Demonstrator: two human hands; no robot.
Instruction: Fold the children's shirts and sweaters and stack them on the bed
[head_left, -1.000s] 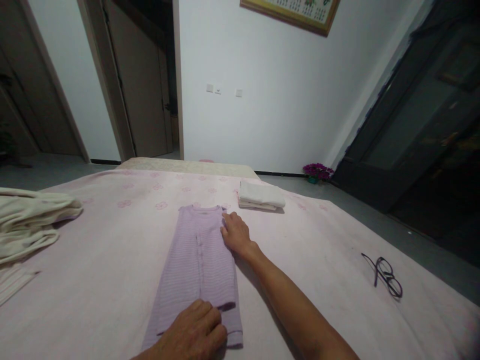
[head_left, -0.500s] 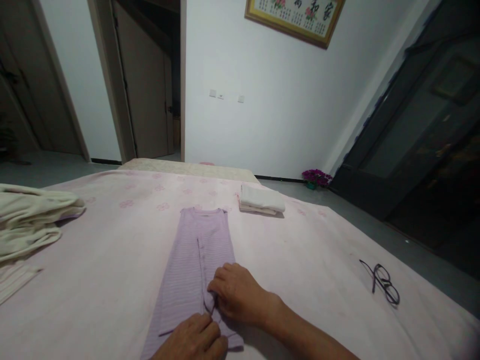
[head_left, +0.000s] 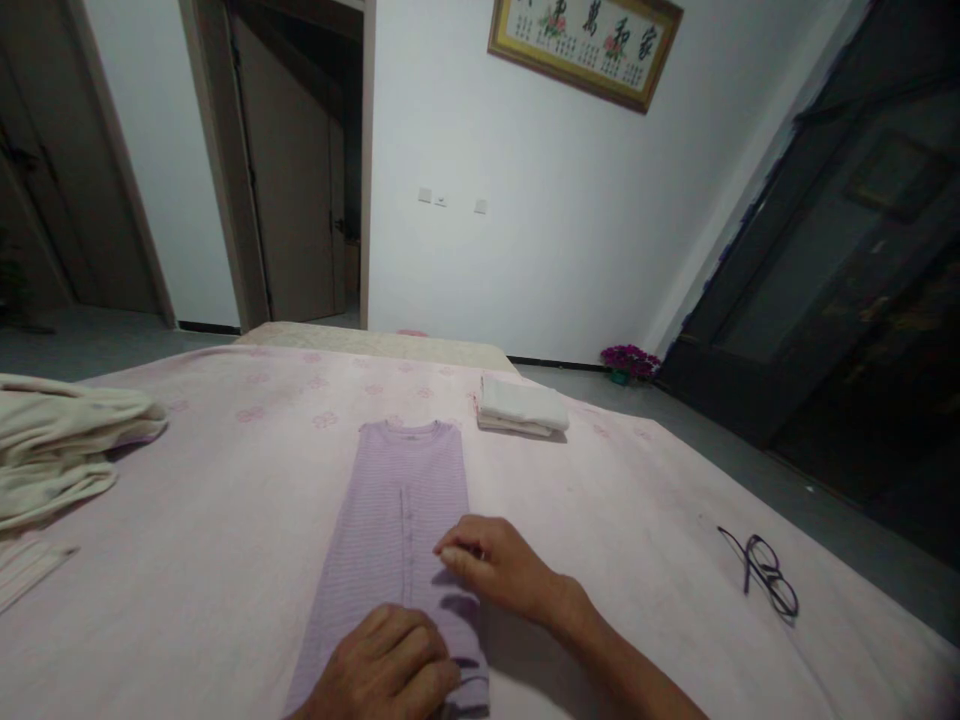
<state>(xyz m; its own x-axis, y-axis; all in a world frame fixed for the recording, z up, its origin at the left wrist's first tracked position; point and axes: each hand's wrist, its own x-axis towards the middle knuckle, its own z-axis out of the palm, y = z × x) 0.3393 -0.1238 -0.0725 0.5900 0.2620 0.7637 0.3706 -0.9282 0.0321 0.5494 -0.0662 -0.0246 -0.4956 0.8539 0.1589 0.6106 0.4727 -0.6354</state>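
A lilac striped button-front top (head_left: 394, 500) lies flat and narrow on the pink bedspread (head_left: 225, 530), its collar pointing away from me. My left hand (head_left: 382, 665) rests on its lower end, fingers curled over the cloth and hiding part of the hem. My right hand (head_left: 495, 570) is just above the top's right edge, fingers closed together and holding nothing. A sleeve or fold of cloth (head_left: 465, 640) lies bunched at the lower right of the top, between my hands.
A folded white towel (head_left: 521, 407) lies beyond the collar. Dark-framed glasses (head_left: 765, 570) lie on the bedspread at the right. A cream cloth heap (head_left: 60, 440) and a striped cloth (head_left: 26, 570) lie at the left edge. The bed's right edge meets a grey floor.
My right hand has moved from the top's upper edge down to its lower part, gripped the cloth there, then let go and lifted slightly. The lower right of the top is now folded.
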